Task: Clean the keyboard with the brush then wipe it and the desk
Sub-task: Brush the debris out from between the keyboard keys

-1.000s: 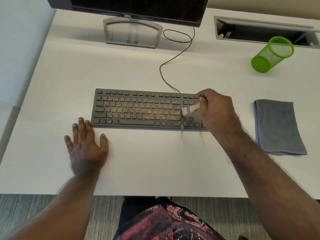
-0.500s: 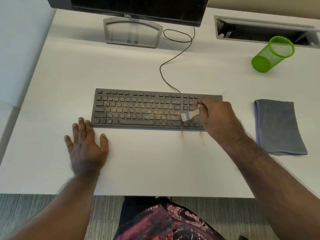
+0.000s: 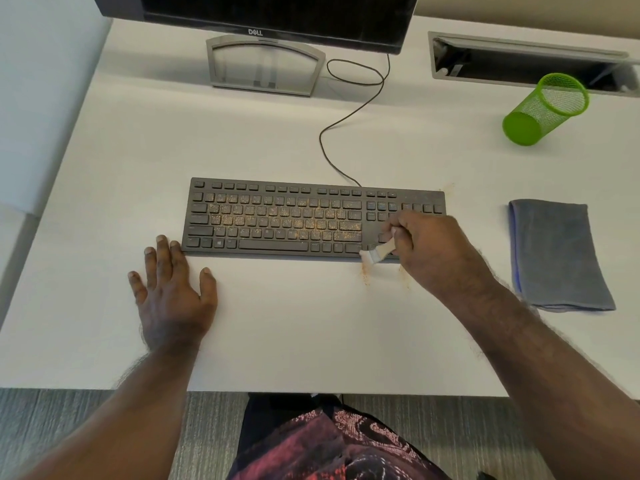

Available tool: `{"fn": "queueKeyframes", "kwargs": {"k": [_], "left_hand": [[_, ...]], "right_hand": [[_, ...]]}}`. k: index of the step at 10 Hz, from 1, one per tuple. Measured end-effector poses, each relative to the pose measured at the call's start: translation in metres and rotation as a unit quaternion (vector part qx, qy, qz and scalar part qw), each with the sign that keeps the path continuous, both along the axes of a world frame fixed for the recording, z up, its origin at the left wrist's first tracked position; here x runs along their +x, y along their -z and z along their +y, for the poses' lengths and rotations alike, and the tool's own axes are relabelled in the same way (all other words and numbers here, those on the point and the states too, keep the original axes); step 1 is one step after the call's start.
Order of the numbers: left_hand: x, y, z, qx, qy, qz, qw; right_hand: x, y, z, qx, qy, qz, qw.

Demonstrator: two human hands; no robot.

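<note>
**Brush at the keyboard's near edge**

The white desk (image 3: 311,140) carries everything. A monitor (image 3: 277,15) is set at its far edge. The black keyboard (image 3: 277,216), dusted with orange crumbs over its middle keys, is laid mid-desk, its cable (image 3: 346,123) trailing toward the monitor. A folded grey cloth (image 3: 557,254) is laid near the right edge, well apart from the keyboard. A green mesh cup (image 3: 543,109) is seen at the far right. The left hand (image 3: 173,292) is pressed flat and unclenched on the desk, fingertips touching the keyboard's near-left corner. The brush (image 3: 375,252) is gripped by the right hand (image 3: 429,251), bristles at the keyboard's near edge, above a crumb streak (image 3: 365,275) on the desk.
</note>
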State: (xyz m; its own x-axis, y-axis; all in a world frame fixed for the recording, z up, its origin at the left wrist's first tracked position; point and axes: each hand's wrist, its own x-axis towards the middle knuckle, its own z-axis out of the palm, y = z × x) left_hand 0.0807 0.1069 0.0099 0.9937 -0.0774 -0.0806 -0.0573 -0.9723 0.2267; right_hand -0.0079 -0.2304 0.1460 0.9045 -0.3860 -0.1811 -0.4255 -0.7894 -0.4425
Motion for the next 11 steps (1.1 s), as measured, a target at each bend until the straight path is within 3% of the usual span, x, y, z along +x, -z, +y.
{"fn": "queueKeyframes", "kwargs": {"k": [2,4,6,8,10,11], "left_hand": [[-0.0004,0.0006,0.0012,0.003,0.002,-0.002,1.0],[-0.0005,0.0012,0.0008,0.0,0.0,-0.005,1.0],[0.0003,0.0013,0.001,0.003,0.002,-0.002,1.0],[-0.0003,0.0019,0.001,0.004,0.004,-0.002,1.0],[0.0,0.0019,0.0013,0.004,0.004,0.0,1.0],[-0.0002,0.0022,0.0004,0.0,0.002,-0.005,1.0]], "right_hand": [[0.0033,-0.0027,-0.0102,-0.016,0.039,-0.087,0.995],[0.0001,-0.0006,-0.0099,-0.031,0.004,-0.006,0.999],[0.0028,-0.0019,-0.0113,-0.025,0.018,-0.081,0.996],[0.0018,0.0012,-0.0148,-0.043,0.015,-0.009,0.999],[-0.0015,0.0006,-0.0083,-0.04,-0.004,-0.062,0.997],[-0.0041,0.0005,-0.0108,-0.052,-0.005,-0.005,0.999]]}}
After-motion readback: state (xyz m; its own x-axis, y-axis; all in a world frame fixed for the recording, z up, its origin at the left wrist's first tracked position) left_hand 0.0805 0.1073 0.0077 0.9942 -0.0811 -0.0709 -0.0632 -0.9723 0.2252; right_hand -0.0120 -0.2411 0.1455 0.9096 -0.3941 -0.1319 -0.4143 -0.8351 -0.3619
